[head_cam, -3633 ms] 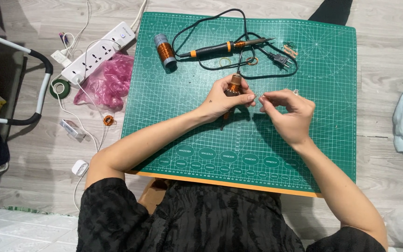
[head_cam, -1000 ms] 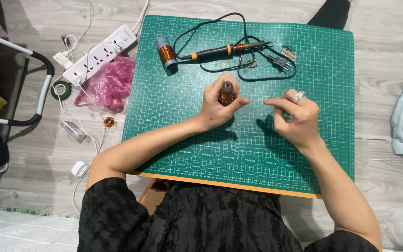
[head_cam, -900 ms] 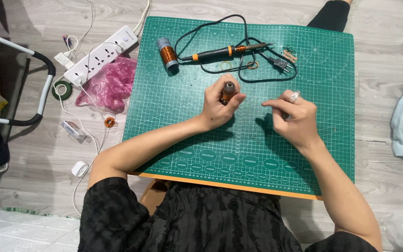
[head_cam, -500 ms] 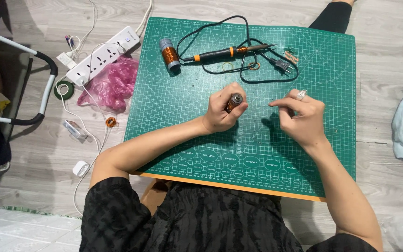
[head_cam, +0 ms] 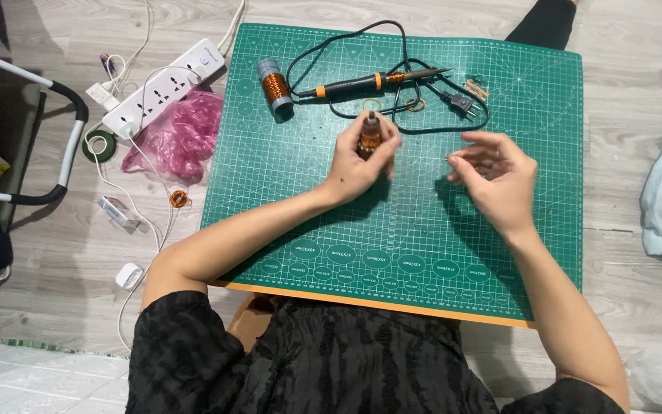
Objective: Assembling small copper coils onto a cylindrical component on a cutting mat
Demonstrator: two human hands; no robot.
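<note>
Nearest the person, on the green cutting mat (head_cam: 392,222): bare mat between the forearms, nothing lying on it.
Left hand (head_cam: 362,157): clenched around a small spool of copper wire (head_cam: 369,136), held upright just above the mat's middle.
Right hand (head_cam: 496,172): fingers loosely curled, thumb and forefinger pinched near each other; whether they grip a wire end cannot be told.
Change: the right hand has drawn further from the spool than a second ago, and the spool now stands more upright; this reads as wire being pulled off.
Far edge of the mat: soldering iron (head_cam: 377,79) with looped cord, a second copper spool (head_cam: 275,86).
Left of the mat: power strip (head_cam: 164,88), pink bag (head_cam: 179,134).
Hard to see: any strand between the hands.
</note>
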